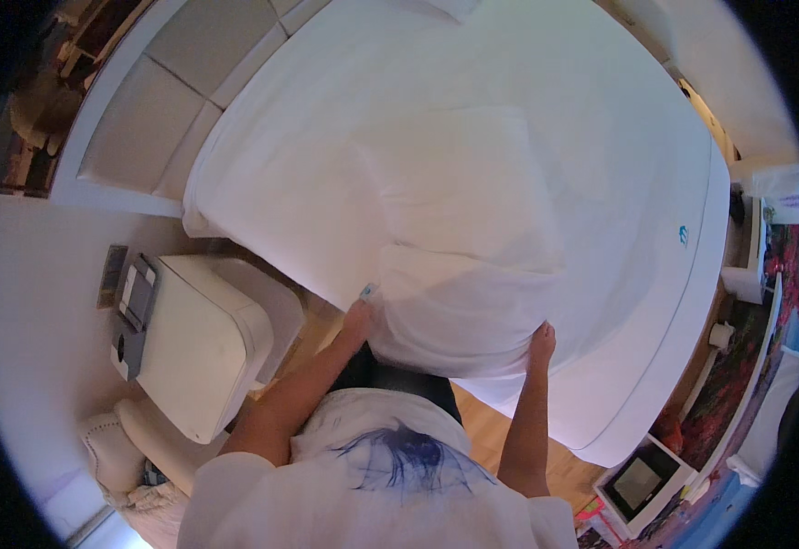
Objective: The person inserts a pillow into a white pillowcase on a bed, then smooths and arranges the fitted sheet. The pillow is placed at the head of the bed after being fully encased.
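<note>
View from the head, showing a white pillow (463, 306) handled over a bed (326, 165) dressed in white. The pillow occupies the centre of the frame, its upper part meeting the bedding and its lower edge facing the wearer; a crease crosses it from side to side. The left hand (358, 316), just left of centre, is closed on the pillow's lower left corner, where a small blue-and-white tag (369, 292) shows beside the fingertips. The right hand (542, 344), right of centre, is curled in a fist-like grip at the lower right corner. The hands stand well apart; the exact placing of each thumb cannot be told.

Surroundings: a padded headboard (196, 55) of square panels, upper left; a white bedside cabinet (200, 352) with rounded corners, lower left, near a beige armchair (111, 453); a small blue mark (683, 235) on the bedding, right; a wooden floor (486, 428), below the bed; a white-framed unit with a dark panel (639, 485), lower right.
</note>
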{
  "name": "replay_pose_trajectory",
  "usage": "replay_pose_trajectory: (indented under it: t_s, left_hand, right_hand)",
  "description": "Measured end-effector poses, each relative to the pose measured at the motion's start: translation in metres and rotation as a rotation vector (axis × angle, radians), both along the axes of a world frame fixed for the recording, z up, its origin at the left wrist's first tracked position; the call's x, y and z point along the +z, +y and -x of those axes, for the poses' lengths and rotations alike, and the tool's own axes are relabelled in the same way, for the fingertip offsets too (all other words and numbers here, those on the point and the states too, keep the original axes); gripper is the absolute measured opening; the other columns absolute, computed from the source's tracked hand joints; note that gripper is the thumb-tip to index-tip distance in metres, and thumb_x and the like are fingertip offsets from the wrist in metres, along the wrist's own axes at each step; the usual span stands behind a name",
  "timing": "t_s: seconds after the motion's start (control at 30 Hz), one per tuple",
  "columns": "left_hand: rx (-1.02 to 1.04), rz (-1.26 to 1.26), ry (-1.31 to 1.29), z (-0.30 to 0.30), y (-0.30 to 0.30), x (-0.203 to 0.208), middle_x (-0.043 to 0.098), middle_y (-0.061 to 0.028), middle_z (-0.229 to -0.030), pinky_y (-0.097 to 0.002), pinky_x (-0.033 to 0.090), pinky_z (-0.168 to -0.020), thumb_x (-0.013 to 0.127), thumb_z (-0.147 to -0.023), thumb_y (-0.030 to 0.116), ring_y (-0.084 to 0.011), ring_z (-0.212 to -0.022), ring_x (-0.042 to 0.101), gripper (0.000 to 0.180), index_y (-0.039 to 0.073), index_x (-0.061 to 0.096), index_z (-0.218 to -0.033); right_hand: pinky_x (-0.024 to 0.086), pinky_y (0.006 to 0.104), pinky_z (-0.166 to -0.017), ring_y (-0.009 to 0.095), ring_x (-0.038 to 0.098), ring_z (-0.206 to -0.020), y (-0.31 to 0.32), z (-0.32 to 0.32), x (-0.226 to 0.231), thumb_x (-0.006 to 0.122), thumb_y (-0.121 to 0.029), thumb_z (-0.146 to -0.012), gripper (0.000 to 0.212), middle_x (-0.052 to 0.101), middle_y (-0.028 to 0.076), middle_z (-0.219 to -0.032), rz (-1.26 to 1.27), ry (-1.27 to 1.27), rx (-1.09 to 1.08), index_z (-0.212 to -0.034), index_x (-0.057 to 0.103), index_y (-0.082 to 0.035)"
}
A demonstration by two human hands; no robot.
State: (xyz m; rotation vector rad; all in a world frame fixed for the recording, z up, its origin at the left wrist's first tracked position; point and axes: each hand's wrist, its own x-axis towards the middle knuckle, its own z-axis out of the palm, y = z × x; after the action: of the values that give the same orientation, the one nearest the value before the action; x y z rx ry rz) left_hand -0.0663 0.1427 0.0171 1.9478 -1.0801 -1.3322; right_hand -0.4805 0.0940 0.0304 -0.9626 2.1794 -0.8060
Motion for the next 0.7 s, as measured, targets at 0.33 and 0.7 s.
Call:
replay_pose_trajectory:
  t_s: [0.33, 0.7]
  left_hand:
    - [-0.323, -0.446, -0.206, -0.024, 0.023, 0.032, 0.058, -0.0232, -0.104, -0.0424, 0.047, -0.079, 0.044, -0.088, 0.031, -0.0359, -0.095, 0.057, 0.036, 0.010, 0.058, -0.114]
    - [-0.244, -0.120, -0.245, -0.014, 0.008, 0.021, 0.051, -0.0201, -0.110, -0.0452, 0.047, -0.080, 0.055, -0.081, 0.019, -0.0397, -0.091, 0.056, 0.050, 0.012, 0.039, -0.128]
  right_hand:
    - [0.043, 0.0401, -0.062, 0.030, 0.055, -0.066, 0.055, -0.036, 0.059, 0.048, -0.021, -0.089, 0.021, 0.057, 0.016, -0.071, -0.055, 0.429, 0.117, -0.086, 0.054, -0.002]
    - [0.046, 0.0401, -0.072, 0.030, 0.056, -0.085, 0.114, 0.049, -0.052, 0.050, -0.037, -0.088, 0.041, 0.058, 0.012, -0.097, -0.235, 0.313, -0.136, -0.114, 0.043, -0.006]
